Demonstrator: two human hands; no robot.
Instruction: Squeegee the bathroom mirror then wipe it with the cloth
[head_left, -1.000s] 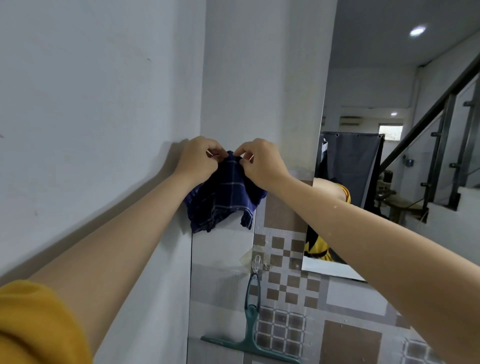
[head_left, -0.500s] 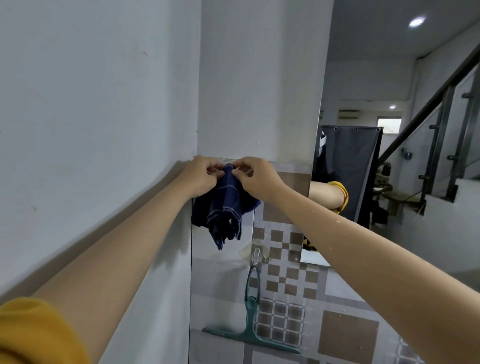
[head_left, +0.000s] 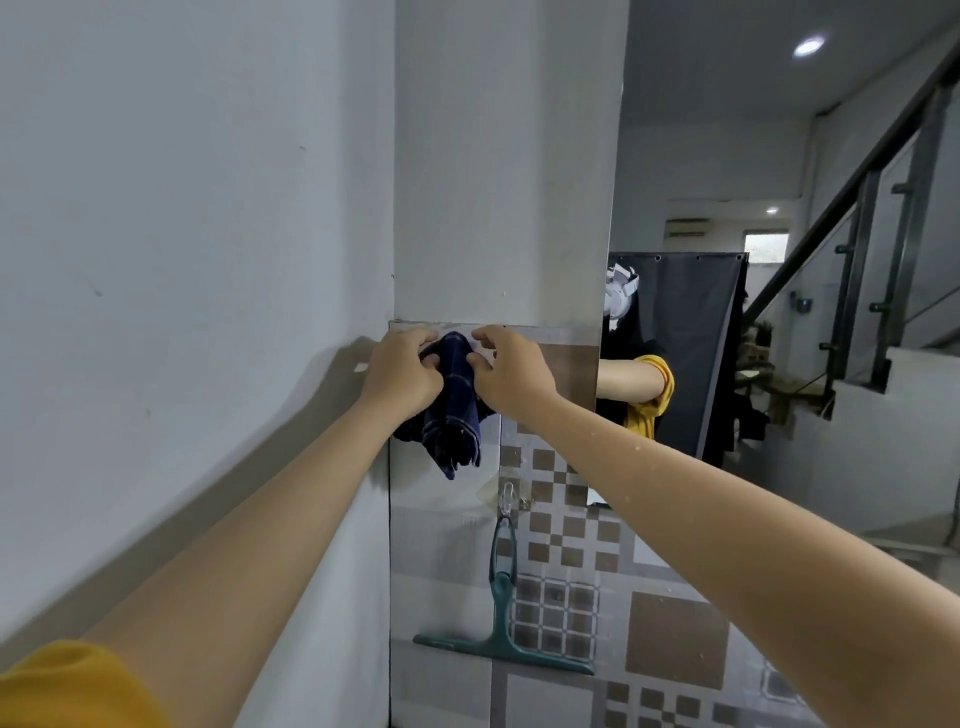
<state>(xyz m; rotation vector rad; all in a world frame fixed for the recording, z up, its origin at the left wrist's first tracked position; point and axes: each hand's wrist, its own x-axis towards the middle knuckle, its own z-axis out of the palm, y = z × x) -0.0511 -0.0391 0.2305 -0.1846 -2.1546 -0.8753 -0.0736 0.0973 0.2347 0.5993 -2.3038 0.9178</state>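
At the top edge of the tiled wall panel (head_left: 447, 525), the left hand (head_left: 400, 376) is seen with fingers curled, pinching the dark blue checked cloth (head_left: 454, 410); the right hand (head_left: 511, 371) pinches its other side. The cloth is judged light, soft and limp, best gathered at its bunched top. Below, the green plastic squeegee (head_left: 501, 618) hangs from a clear hook (head_left: 506, 496), probably stiff, best taken by its looped handle. The mirror (head_left: 779, 260) lies to the right.
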